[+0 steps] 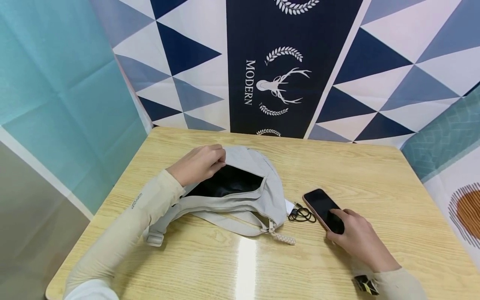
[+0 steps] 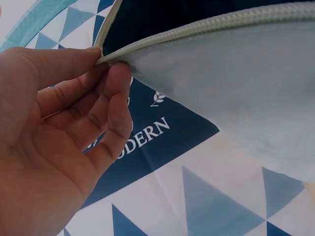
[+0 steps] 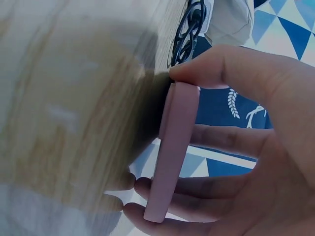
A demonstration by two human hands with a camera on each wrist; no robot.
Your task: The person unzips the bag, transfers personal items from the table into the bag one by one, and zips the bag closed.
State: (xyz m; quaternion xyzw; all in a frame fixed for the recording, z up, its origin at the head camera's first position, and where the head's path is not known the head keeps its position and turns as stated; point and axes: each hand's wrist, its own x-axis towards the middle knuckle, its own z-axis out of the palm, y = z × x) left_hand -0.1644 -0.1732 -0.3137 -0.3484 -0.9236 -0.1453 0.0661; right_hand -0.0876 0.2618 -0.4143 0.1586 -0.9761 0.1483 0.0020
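Note:
A light grey zippered bag [image 1: 275,196] lies on the table, its dark-lined main pocket gaping. My left hand [image 1: 200,163] pinches the zipper edge at the pocket's far side; in the left wrist view, thumb and forefinger hold the zipper tape [image 2: 162,40]. To the right, my right hand [image 1: 358,235] grips the near end of a smartphone [image 1: 319,204] with a dark screen. The right wrist view shows the phone's pink case [image 3: 173,152] between thumb and fingers, close over the tabletop. What lies inside the pocket is too dark to make out.
A coiled black cable [image 1: 301,214] and a partly hidden white item [image 1: 289,206] lie between bag and phone. The bag's strap [image 1: 232,225] and braided zipper pull [image 1: 283,238] spread toward the front of the wooden table [image 1: 187,271]. Patterned cloth [image 1: 195,54] hangs behind.

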